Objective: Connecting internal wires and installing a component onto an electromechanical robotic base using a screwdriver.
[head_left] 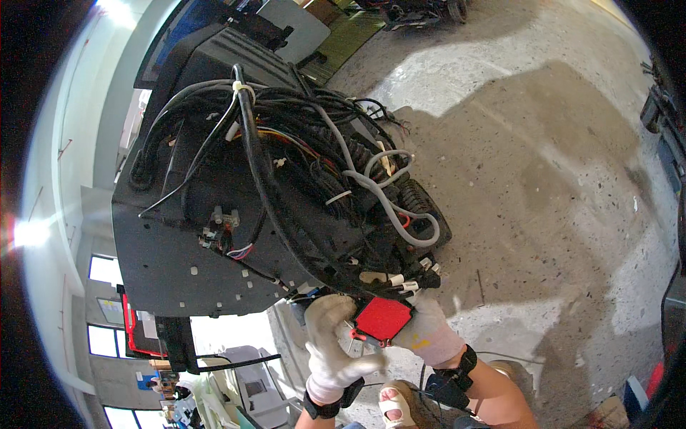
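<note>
A flat red box with black edges and small red posts along its near side (384,319) sits between my hands, below the front edge of a dark machine panel. My right hand (432,334), in a white glove, holds this box from its right side; its fingers are partly hidden behind it. My left hand (329,339), also gloved, is at the box's left edge with thumb and fingers spread apart. Whether its fingertips touch the box is hard to tell. Just above lie black cable ends with white tags (407,286).
A dark panel machine (179,264) fills the left and middle, covered by a thick bundle of black cables (250,136). A grey looped cable (386,200) hangs over its right side. Speckled concrete floor (529,236) extends to the right. A sandalled foot (393,406) shows below.
</note>
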The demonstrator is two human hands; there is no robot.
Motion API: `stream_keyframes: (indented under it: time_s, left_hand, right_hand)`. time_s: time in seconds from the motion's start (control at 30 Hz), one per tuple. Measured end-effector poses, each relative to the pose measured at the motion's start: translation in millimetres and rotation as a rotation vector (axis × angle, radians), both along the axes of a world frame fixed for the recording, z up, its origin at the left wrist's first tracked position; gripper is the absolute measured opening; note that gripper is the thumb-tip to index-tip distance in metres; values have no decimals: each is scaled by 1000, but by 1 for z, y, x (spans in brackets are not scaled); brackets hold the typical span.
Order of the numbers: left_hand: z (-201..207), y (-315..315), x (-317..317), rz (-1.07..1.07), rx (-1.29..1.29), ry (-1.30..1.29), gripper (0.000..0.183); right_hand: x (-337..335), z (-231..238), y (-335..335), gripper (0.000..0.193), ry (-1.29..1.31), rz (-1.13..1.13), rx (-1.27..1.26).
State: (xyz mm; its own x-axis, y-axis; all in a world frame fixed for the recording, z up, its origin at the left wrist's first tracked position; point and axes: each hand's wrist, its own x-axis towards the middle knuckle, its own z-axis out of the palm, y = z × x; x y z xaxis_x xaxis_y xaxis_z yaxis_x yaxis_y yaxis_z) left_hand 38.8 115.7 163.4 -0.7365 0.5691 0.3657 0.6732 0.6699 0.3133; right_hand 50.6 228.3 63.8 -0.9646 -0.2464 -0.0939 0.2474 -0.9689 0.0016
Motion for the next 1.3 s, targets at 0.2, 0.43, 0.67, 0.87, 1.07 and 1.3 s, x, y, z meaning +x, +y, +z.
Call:
stream_keyframes:
  time_s: [0.2,0.43,0.67,0.87,1.07,1.3]
  left_hand:
    - [20,5,-27,192,286,-490,21]
    - [23,1,-40,-51,42,-565,23]
    - [18,2,-36,85,286,-898,20]
    - [14,9,-35,108,350,-940,17]
    - [7,3,-37,56,393,-921,20]
    - [5,8,-34,210,441,-1018,44]
  right_hand:
    - [8,7,15,31,-58,74,-252]
    - [5,13,15,31,-77,12,-287]
    - [3,12,18,30,-15,62,-422]
    - [7,23,28,32,-183,139,-300]
    - [7,4,21,36,-84,168,-483]
    - [10,15,25,34,-163,118,-432]
